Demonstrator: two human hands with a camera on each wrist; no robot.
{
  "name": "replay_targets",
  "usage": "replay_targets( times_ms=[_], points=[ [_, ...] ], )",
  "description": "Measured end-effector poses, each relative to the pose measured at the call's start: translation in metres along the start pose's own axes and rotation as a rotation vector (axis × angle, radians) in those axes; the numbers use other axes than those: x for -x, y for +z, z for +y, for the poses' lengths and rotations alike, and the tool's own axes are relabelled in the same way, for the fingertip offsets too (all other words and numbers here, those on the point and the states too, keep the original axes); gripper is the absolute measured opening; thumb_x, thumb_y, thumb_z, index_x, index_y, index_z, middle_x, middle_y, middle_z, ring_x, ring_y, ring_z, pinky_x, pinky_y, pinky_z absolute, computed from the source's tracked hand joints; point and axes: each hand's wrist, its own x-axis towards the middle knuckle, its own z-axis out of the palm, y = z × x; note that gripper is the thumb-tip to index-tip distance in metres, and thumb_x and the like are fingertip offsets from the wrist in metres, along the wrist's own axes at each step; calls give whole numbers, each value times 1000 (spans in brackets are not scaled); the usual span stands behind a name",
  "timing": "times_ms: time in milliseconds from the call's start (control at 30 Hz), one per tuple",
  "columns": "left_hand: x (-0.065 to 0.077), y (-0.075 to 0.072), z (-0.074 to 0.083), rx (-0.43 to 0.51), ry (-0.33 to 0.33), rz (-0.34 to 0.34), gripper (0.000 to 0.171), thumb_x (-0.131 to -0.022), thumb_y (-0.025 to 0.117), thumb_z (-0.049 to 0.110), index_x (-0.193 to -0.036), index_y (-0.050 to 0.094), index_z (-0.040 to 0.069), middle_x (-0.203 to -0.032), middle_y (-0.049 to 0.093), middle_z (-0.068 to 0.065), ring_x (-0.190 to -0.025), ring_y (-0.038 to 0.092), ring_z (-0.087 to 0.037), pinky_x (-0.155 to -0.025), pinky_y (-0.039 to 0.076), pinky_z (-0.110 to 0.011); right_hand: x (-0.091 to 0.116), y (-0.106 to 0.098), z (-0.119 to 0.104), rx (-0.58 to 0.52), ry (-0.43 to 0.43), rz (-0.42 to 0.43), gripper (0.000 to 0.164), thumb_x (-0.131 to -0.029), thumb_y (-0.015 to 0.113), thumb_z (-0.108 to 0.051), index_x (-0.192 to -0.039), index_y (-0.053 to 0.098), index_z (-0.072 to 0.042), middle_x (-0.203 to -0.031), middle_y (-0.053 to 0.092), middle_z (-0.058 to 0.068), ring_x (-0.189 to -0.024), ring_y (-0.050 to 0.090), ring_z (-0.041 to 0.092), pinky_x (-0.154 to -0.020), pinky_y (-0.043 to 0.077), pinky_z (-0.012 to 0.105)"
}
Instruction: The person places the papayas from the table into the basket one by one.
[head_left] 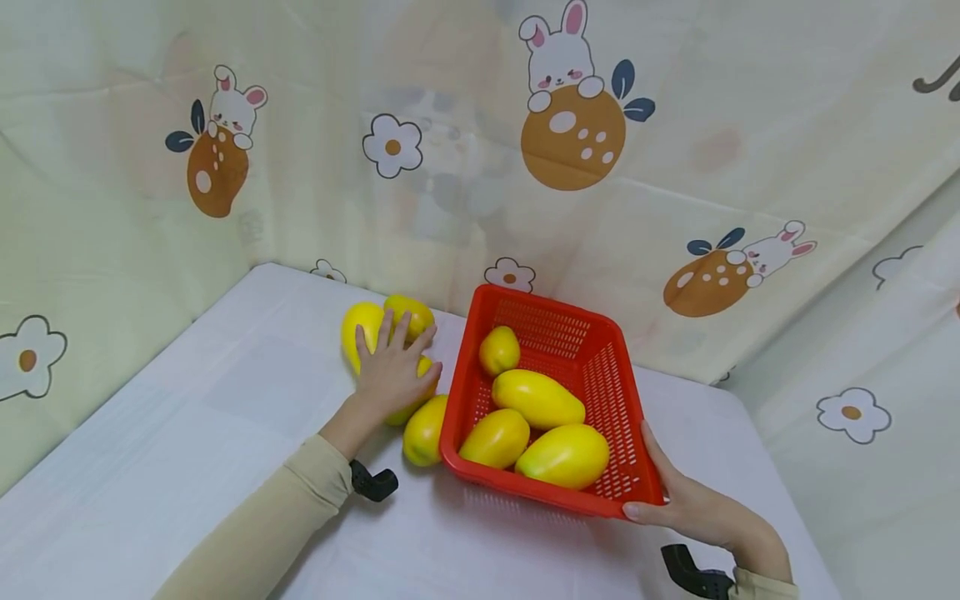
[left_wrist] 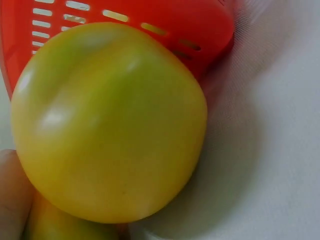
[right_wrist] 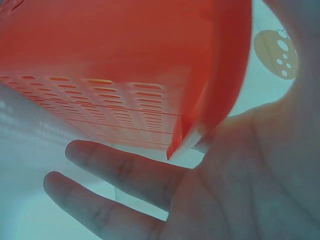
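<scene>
A red plastic basket point(head_left: 551, 496) with slotted walls holds several yellow mango-like fruits point(head_left: 562, 457). My right hand point(head_left: 701, 504) grips its near right corner, thumb on the front rim and a finger along the side rim. In the right wrist view, two extended fingers point(right_wrist: 125, 172) stand apart from the slotted wall. Left of the basket, my left hand point(head_left: 393, 371) rests with spread fingers over a group of yellow fruits, partly hiding one under the palm. Another yellow fruit point(head_left: 425, 432) lies between that wrist and the basket; a greenish-yellow fruit point(left_wrist: 110, 125) fills the left wrist view.
The table point(head_left: 202, 433) has a white cover. A curtain point(head_left: 450, 67) printed with rabbits and flowers hangs behind it and at both sides, close to the basket's far edge. Black wrist mounts point(head_left: 373, 482) show at both wrists.
</scene>
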Motion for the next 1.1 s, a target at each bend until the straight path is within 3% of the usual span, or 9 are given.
replay_targets(
  times_ms=[167, 333, 567, 700, 800, 867, 933, 1100],
  points=[
    [2, 6, 4, -23, 34, -21, 60, -83, 41, 58, -138, 34, 34, -149, 23, -7, -140, -3, -31, -100, -16, -64, 0, 1, 0, -4, -4, -3, 100, -81, 61, -31, -139, -21, -37, -149, -1, 10, -116, 37, 30, -86, 50, 39],
    [3, 11, 6, 4, 77, 10, 58, -82, 49, 52, -135, 40, 30, -145, 32, -6, -140, -1, -27, -105, -12, -60, 0, 1, 1, 6, -19, -6, 100, -82, 61, -30, -139, -22, -35, -148, 1, 11, -115, 37, 30, -85, 50, 38],
    [3, 9, 7, 63, 148, 29, 38, -82, 54, 41, -115, 60, 22, -135, 47, -3, -140, 8, -23, -111, 1, -53, 1, 2, -1, -5, -5, 0, 102, -81, 62, -31, -139, -21, -35, -148, 2, 11, -115, 38, 30, -85, 51, 39],
    [1, 8, 7, 118, 195, 0, 27, -84, 53, 34, -104, 65, 20, -126, 54, -3, -137, 23, -22, -112, 16, -45, 1, 1, -1, -4, -10, -1, 102, -81, 62, -31, -139, -21, -35, -148, 2, 12, -115, 38, 30, -84, 51, 38],
    [1, 9, 6, 147, 218, -44, 23, -85, 53, 32, -101, 65, 21, -113, 59, 2, -119, 45, -16, -102, 37, -37, 1, 1, -1, -3, -11, 0, 102, -81, 62, -31, -139, -21, -35, -148, 2, 11, -115, 38, 30, -84, 51, 38],
    [1, 9, 6, 141, 239, -58, 23, -85, 51, 31, -100, 65, 21, -105, 59, 4, -105, 51, -13, -93, 44, -32, 1, 1, -2, -1, -12, -1, 102, -81, 62, -31, -139, -22, -34, -148, 2, 11, -115, 38, 30, -84, 51, 38],
    [1, 9, 5, 123, 257, -57, 23, -86, 50, 32, -100, 65, 20, -101, 58, 5, -95, 52, -12, -86, 47, -29, 0, 1, -2, 1, -13, -1, 102, -81, 62, -31, -139, -22, -34, -148, 1, 12, -115, 38, 30, -85, 51, 39],
    [0, 8, 4, 120, 292, -34, 25, -87, 49, 31, -101, 64, 17, -101, 58, 2, -96, 51, -14, -88, 46, -29, 1, 1, -2, 0, -6, 0, 101, -81, 61, -31, -139, -22, -34, -149, 1, 12, -115, 39, 30, -85, 50, 40]
  ],
)
